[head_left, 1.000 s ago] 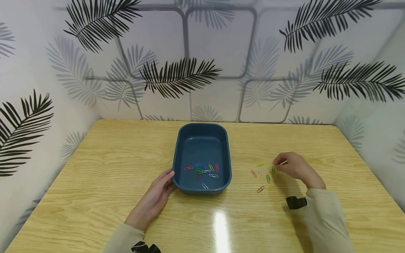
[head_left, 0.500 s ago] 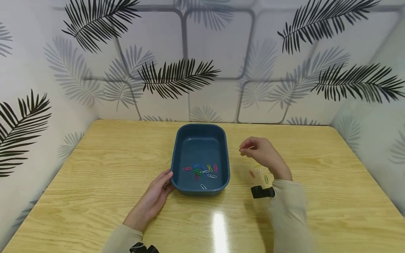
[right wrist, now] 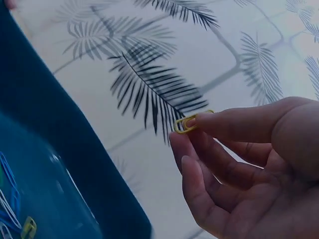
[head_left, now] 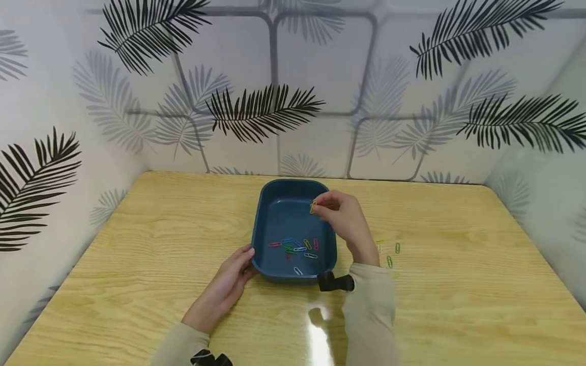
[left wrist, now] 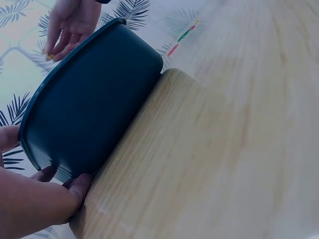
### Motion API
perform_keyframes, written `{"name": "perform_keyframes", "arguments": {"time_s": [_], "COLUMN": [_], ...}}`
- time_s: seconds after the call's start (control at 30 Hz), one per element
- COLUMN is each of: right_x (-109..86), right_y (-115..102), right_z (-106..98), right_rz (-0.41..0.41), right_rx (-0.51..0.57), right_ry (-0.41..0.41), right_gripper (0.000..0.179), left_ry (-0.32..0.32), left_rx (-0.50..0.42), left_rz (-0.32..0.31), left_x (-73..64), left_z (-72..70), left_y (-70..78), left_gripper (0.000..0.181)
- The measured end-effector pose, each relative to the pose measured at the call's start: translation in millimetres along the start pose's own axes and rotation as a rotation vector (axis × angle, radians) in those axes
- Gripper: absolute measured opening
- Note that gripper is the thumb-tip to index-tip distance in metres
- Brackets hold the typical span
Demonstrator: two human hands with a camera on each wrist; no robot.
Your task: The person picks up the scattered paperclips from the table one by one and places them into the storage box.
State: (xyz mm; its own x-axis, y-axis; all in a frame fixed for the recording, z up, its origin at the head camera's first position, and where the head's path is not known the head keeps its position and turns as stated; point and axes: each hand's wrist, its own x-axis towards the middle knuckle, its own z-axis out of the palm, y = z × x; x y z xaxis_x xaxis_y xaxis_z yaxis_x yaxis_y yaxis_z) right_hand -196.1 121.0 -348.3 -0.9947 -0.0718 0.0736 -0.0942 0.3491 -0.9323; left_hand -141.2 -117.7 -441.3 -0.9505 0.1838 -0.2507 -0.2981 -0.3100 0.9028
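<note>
A dark blue rectangular tray (head_left: 293, 213) stands on the table, with several coloured paper clips (head_left: 299, 249) lying in its near half. My left hand (head_left: 225, 284) grips the tray's near left corner, thumb at the rim and fingers lower down on its outside. Over the right side of the tray, my right hand (head_left: 345, 218) pinches a yellow paper clip (right wrist: 187, 124) between thumb and fingers. On the table right of the tray lie a few more clips, among them a green paper clip (head_left: 397, 248) and another green clip (head_left: 389, 262). My right wrist and sleeve hide part of that group.
The wood-grain table (head_left: 183, 218) reaches back to a leaf-patterned wall covering (head_left: 311, 142), which also rises at both sides. A black wrist camera (head_left: 335, 282) on my right arm hangs by the tray's near right corner.
My right hand has moved left from the loose clips on the table to above the tray, carrying the yellow paper clip. My left hand keeps its grip on the tray.
</note>
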Motion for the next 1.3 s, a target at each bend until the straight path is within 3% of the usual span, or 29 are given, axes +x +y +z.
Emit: {"name": "perform_keyframes", "arguments": {"time_s": [0.23, 0.6, 1.3], "right_x": [-2.2, -2.3, 2.3], "right_y": [-5.5, -6.8, -3.4], "right_z": [22.2, 31.1, 41.3], "right_rz": [-0.004, -0.004, 0.034], "right_rx": [0.03, 0.045, -0.127], "right_ry": [-0.025, -0.079, -0.138], "right_gripper": [0.009, 0.008, 0.008], "left_ry": [-0.001, 0.0, 0.001], "left_rx": [-0.012, -0.016, -0.022], "left_rz": [0.007, 0.0, -0.012], "left_x": [0.3, 0.0, -0.8], "left_z": [-1.1, -1.5, -0.8], "left_y": [-0.3, 1.0, 2.9], "left_gripper": [0.046, 0.045, 0.046]}}
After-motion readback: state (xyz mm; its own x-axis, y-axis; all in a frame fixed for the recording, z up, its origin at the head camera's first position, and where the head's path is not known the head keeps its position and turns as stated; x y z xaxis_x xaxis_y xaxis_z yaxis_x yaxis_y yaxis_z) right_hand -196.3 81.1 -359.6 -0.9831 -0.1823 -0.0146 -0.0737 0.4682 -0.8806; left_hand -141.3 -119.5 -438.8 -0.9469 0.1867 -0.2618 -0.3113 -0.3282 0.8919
